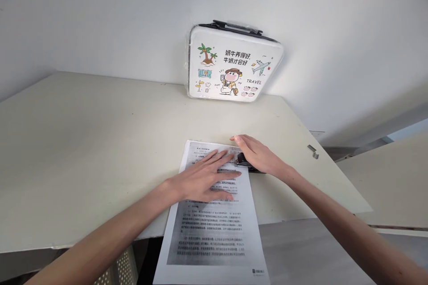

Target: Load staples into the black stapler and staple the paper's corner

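- The left hand [207, 178] is lying palm down on the upper part of a printed page [214, 231], its fingers spreading apart and pointing toward the right; it is gripping nothing, just resting flat over the lines of text.
- The right hand [256, 153] is covering a black stapler [243, 160], its fingers reaching out over the top; from here I cannot tell whether the thumb and palm are closing around it.
- The two hands are working close together, with the left fingertips pointing at the stapler's front end.
- The stapler is sitting at the upper right edge of the page, its front end overlapping the paper and its back part lying on the table [100, 142].
- The page is lying lengthwise before the person, its lower part sticking out past the table's near edge; I cannot tell whether more sheets are lying beneath.
- Two small metal pieces [313, 151] are lying near the table's right edge, apart from the hands.
- A white case [234, 67] is standing upright at the back, close to the wall [117, 18], its dark handle [238, 27] on top, clear wrapping showing at its side, and a cartoon cow, palm trees, an airplane and the word TRAVEL decorating its front.
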`<act>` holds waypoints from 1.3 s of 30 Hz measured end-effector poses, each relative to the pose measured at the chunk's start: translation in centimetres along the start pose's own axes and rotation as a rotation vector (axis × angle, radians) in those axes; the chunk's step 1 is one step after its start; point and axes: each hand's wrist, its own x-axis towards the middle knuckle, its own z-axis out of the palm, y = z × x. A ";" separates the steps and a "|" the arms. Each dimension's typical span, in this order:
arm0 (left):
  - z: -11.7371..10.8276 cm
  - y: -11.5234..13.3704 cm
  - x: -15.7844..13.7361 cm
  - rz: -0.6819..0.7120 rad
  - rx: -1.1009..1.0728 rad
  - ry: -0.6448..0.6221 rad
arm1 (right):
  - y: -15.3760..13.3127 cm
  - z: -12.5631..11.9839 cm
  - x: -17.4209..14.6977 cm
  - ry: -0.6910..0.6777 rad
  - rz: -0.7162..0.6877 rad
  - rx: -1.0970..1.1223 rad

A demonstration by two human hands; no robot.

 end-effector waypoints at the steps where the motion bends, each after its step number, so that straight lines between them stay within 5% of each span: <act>1: 0.0 0.0 0.0 0.001 -0.002 -0.002 | -0.1 0.1 0.0 -0.005 -0.010 0.005; 21: -0.1 -0.2 0.2 0.033 -0.006 0.042 | -1.3 0.2 -0.1 -0.129 -0.038 -0.186; 39: -0.1 -0.1 0.3 0.021 0.005 0.061 | -1.3 1.9 0.5 -0.090 -0.093 -0.505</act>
